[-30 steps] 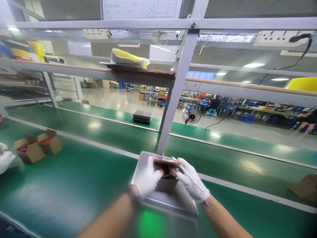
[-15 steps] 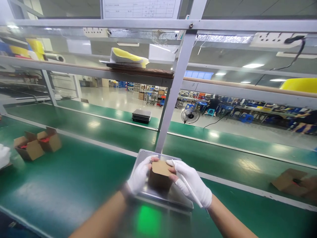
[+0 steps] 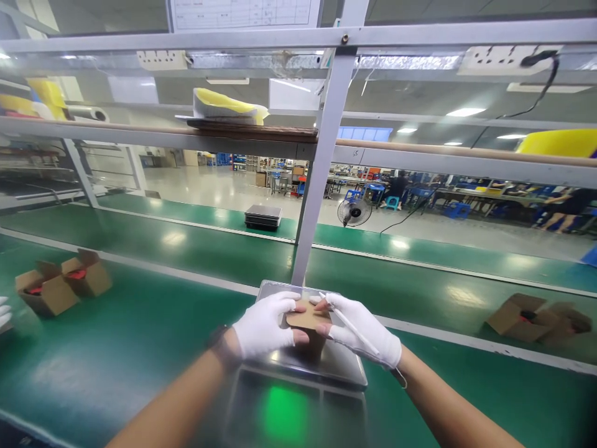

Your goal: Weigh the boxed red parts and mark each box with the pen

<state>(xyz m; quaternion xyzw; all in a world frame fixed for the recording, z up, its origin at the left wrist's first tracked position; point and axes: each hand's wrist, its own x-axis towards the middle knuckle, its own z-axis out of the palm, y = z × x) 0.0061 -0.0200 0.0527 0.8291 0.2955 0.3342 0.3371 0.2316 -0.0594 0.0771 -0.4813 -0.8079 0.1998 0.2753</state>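
A small brown cardboard box [image 3: 302, 320] stands on the metal plate of a weighing scale [image 3: 340, 372], its top flap lying over it. My left hand [image 3: 265, 326], in a white glove with bare fingertips, grips the box from the left, fingers over the flap and thumb at the near side. My right hand [image 3: 366, 330], gloved the same way, holds a thin white pen-like stick [image 3: 351, 326] slanting across it. Its fingertips also press on the right side and top of the box. In front of the plate, the scale's display [image 3: 285, 412] glows green.
Two open cardboard boxes [image 3: 49, 292] with red contents stand at left, beside a white-gloved hand [image 3: 4, 313] at the edge. More open boxes [image 3: 517, 318] sit at right. A metal post [image 3: 316, 186] rises behind the scale. A black device [image 3: 263, 216] lies on the far green surface.
My left hand has moved from the box's left side over its top, fingers now on the flap. The flap sits lower. My right fingers have shifted slightly on the box. The view has moved slightly.
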